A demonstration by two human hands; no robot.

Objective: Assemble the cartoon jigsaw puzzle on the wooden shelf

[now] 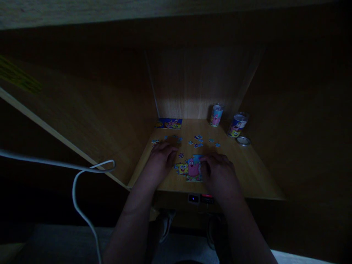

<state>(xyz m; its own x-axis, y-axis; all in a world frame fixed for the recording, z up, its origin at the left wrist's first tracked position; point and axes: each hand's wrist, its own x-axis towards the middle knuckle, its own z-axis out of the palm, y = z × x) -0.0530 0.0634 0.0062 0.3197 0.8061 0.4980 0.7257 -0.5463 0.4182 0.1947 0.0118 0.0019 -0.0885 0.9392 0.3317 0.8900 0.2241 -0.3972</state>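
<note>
A partly joined cartoon jigsaw [190, 169] lies near the front edge of a small wooden desk [247, 172]. My left hand [162, 156] rests on the desk just left of the jigsaw, fingers curled downward over the surface. My right hand [217, 170] lies against the jigsaw's right edge, fingers bent onto the pieces. The light is dim, so I cannot make out whether either hand holds a piece. Several loose pieces [198, 140] are scattered behind the hands.
A printed picture card [169, 123] lies at the desk's back left. Two small cartoon tins [216, 114] [237, 125] stand at the back right, a round lid [243, 140] beside them. Wooden panels wall the desk in. A white cable [82, 183] hangs at left.
</note>
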